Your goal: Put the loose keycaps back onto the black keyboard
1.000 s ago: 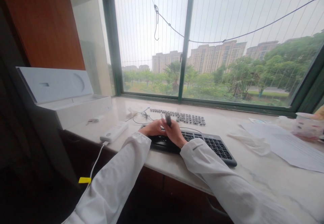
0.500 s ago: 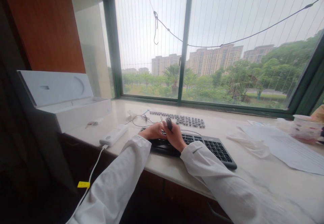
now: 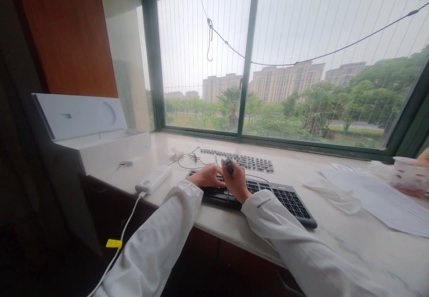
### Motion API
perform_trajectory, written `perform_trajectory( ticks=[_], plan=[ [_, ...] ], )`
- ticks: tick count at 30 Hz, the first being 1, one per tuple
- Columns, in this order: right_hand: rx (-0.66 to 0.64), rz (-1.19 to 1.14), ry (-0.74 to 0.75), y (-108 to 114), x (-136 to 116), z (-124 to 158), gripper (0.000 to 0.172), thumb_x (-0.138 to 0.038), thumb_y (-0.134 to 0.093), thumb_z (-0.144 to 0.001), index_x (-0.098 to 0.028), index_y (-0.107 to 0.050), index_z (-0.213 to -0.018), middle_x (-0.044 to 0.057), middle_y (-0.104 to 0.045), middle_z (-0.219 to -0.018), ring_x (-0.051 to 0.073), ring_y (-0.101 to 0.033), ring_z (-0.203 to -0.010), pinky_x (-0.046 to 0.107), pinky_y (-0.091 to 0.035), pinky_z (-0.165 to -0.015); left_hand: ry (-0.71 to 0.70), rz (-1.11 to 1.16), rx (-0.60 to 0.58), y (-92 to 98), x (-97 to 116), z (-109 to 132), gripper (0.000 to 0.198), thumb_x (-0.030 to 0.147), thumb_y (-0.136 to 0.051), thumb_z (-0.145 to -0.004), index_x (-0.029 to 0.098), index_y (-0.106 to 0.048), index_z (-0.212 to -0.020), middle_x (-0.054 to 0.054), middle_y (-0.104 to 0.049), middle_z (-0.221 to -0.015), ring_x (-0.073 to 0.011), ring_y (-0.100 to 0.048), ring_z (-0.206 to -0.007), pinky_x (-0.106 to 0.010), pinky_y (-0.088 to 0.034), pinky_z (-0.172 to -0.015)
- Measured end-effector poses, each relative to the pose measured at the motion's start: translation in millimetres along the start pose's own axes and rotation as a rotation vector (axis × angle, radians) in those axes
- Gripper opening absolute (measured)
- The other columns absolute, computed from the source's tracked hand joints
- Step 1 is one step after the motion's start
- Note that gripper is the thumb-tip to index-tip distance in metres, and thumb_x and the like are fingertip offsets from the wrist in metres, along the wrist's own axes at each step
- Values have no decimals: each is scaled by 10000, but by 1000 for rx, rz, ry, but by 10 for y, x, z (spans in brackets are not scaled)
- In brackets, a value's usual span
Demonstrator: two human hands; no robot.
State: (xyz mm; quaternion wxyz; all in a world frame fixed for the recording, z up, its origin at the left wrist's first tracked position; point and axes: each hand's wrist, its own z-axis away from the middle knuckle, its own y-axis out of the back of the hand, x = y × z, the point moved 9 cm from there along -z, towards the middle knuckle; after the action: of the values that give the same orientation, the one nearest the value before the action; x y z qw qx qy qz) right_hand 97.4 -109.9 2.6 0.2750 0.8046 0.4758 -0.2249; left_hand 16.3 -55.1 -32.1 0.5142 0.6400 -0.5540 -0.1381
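A black keyboard (image 3: 291, 201) lies along the counter in front of me, many of its key places looking bare. My right hand (image 3: 235, 181) is closed round a dark tool handle (image 3: 229, 166), whose rounded end sticks up from the fist; the working end is hidden below the hand. Over the left part of the keyboard rests my left hand (image 3: 208, 176), its thumb spread from the curved fingers and touching or very near the right hand. Behind the keyboard, loose keycaps (image 3: 256, 163) lie in rows.
On the left stand an open white box (image 3: 110, 151) and a white power strip (image 3: 154, 179) with its cord. A thin black cable (image 3: 187, 156) curls behind the keyboard. To the right lie a crumpled tissue (image 3: 335, 196), paper sheets (image 3: 378, 198) and a plastic cup (image 3: 410, 176).
The view has shifted slightly. My right hand has tilted a little with the handle, and the gap between my left thumb and fingers shows more clearly.
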Motion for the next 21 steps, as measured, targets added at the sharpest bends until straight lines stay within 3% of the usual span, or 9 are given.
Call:
perform_trajectory(
  ticks=[3,9,11,13,17,21],
  plan=[
    [-5,197,67,128,-3,-116,247,-339,-464,-886,-230,-457,-665,-20,-470,-537,139,-409,-524,251,-310,-573,-16,31,-6,20,117,12,181,315,-713,-734,144,-743,-786,-10,-712,-739,-101,-581,-651,-196,-420,-630],
    [-304,603,207,160,129,-218,157,-312,-503,-883,-230,-591,-782,31,-626,-624,180,-568,-573,262,-273,-567,68,-84,172,237,110,25,122,263,-692,-749,148,-722,-780,-9,-712,-740,-100,-583,-620,-209,-428,-646],
    [-374,648,204,181,210,-223,100,-263,-547,-839,-239,-631,-887,30,-654,-646,189,-584,-584,259,-279,-571,68,-121,248,332,125,43,101,235,-680,-758,144,-714,-785,-20,-716,-766,-115,-604,-664,-220,-442,-694],
    [-448,655,216,172,263,-212,216,-220,-574,-804,-255,-644,-1005,24,-673,-666,195,-598,-604,254,-298,-586,81,-135,268,376,125,53,99,222,-672,-767,151,-715,-822,-23,-722,-804,-128,-619,-699,-230,-452,-730],
    [-536,674,274,126,299,-176,368,-194,-585,-803,-278,-631,-1158,31,-707,-719,203,-624,-638,248,-328,-606,116,-148,233,360,83,36,168,270,-611,-848,170,-720,-927,-32,-728,-887,-155,-640,-787,-255,-464,-784],
    [-540,690,284,111,335,-164,352,-208,-597,-822,-301,-645,-1158,33,-728,-770,207,-644,-675,250,-339,-623,108,-156,202,293,14,1,209,280,-555,-901,168,-714,-977,-51,-726,-939,-177,-647,-879,-270,-465,-831]
  ],
)
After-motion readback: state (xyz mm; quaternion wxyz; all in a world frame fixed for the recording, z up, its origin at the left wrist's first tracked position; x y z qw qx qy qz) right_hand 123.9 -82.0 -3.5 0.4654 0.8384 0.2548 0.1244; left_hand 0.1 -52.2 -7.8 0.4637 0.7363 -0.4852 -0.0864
